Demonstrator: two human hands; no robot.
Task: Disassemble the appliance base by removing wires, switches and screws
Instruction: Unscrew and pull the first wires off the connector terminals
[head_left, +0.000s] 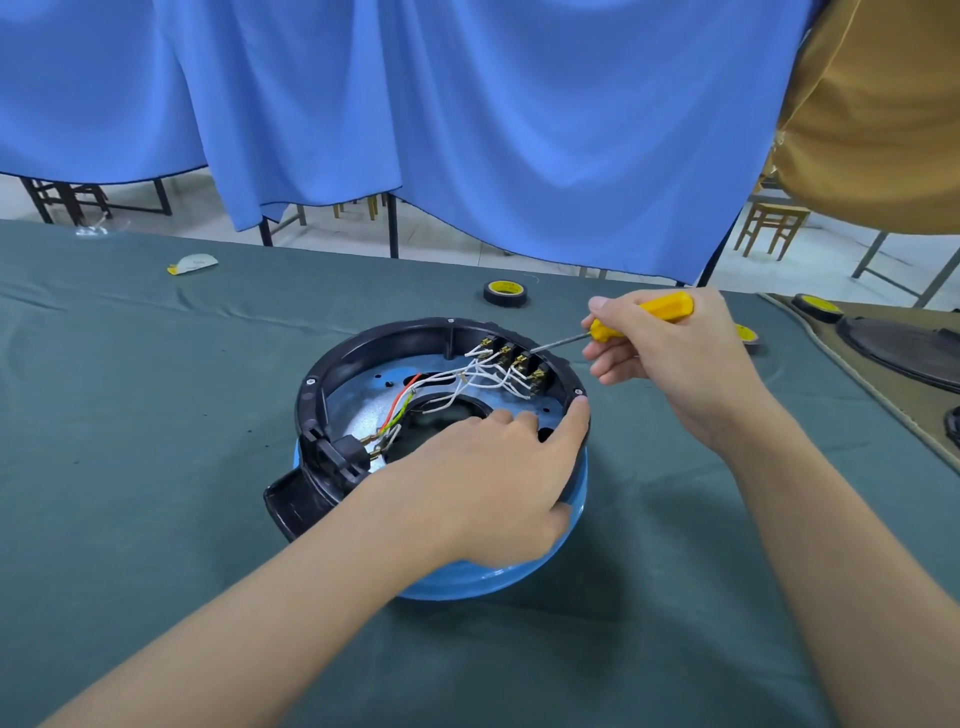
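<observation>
**Yellow screwdriver at the switch row, base steadied**

Right hand (670, 364) is closed around the yellow handle of the screwdriver (602, 330), thumb on top and fingers curled under. The shaft angles down-left, tip at the row of black switches (514, 361) on the far inner wall. Can't tell if the tip is seated in a screw.

Left hand (493, 478) clasps the near right rim of the appliance base (322, 374): fingers lie over the rim into the cavity, thumb against the blue outer wall. Index tip sits just beside a rim screw (577, 392).

The base lies bottom-up at mid-table on the green cloth (156, 415), with a black ring on a blue shell. White wires (467, 379) are still on the switch terminals, running towards the centre hole. Red and green-yellow wires (400, 402) lead to the black power socket (343, 457) at the near left.

Further out: a tape roll (505, 292) lies behind the base and a blue curtain (467, 130) hangs past the table edge.
</observation>
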